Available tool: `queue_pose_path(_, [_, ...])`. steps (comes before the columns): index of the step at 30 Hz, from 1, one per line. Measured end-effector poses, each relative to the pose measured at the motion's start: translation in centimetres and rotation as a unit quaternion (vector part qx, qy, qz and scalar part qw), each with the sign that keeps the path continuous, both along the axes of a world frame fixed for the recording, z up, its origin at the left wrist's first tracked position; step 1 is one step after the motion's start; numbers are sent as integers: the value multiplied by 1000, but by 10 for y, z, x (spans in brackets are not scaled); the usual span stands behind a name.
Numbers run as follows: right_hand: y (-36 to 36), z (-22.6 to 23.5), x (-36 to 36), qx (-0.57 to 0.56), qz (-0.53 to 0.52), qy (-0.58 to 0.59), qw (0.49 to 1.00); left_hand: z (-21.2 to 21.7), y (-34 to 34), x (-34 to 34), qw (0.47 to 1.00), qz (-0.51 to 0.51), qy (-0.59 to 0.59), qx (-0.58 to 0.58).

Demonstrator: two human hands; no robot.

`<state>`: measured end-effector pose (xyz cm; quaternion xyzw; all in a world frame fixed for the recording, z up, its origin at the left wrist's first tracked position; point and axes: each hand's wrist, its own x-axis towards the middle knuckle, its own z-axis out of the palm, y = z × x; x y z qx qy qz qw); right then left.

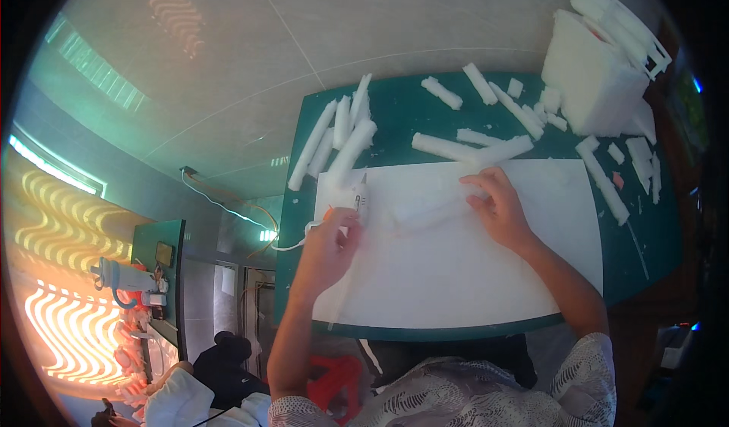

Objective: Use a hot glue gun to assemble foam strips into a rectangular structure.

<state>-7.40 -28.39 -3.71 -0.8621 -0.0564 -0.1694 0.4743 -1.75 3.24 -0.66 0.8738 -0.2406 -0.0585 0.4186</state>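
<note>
Head view, looking down: a white foam sheet (pixel 471 252) covers the middle of a green table (pixel 395 115). On the sheet's upper left part, the left hand (pixel 328 246) has its fingers closed around a small white cutter (pixel 360 196) with a cord (pixel 292 243) trailing off the sheet's left edge; its exact kind is hard to make out. Near the sheet's top edge, the right hand (pixel 497 205) rests with fingers spread, pressing a foam piece (pixel 429 208) down on the sheet. Beyond the sheet's top edge lie many white foam strips (pixel 444 147), more fanning out past its upper left corner. Past its upper right corner stands a foam block (pixel 588 77). Small foam scraps (pixel 638 157) lie right of the sheet.
</note>
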Motion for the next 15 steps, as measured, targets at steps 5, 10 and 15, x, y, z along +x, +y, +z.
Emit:
queue_pose_path(5, [-1, 2, 0, 4, 5, 4, 1000, -9, 41, 11, 967, -19, -209, 142])
queue_pose_path(10, [-2, 0, 2, 7, 6, -4, 1000, -15, 40, 11, 975, -30, -166, 146])
queue_pose_path(15, [0, -2, 3, 18, 2, 6, 1000, -20, 39, 17, 970, -33, -164, 176])
